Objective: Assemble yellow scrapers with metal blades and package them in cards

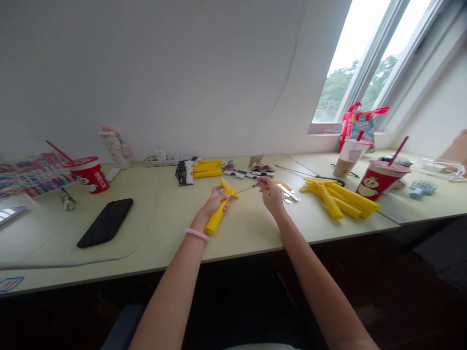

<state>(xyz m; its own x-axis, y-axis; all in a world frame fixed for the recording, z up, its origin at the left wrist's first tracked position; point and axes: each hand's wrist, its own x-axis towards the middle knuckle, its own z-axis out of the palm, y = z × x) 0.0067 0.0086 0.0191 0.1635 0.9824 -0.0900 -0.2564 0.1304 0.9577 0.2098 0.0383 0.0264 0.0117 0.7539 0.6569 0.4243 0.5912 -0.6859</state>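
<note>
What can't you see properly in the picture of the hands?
Head view:
The yellow plastic piece: its middle is hidden by the left hand.
The thin metal rod: its end is hidden by the right hand.
The silver bits: too small to tell what they are.
The brown cardboard: cut off by the right edge.

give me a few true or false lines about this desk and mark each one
1. The left hand holds a yellow piece. True.
2. The pink bracelet is on the right wrist. False: it is on the left wrist.
3. The right hand pinches a thin rod. True.
4. The black phone lies to the right of the hands. False: it lies to their left.
5. A red cup with a straw stands just right of a yellow pile. True.
</note>
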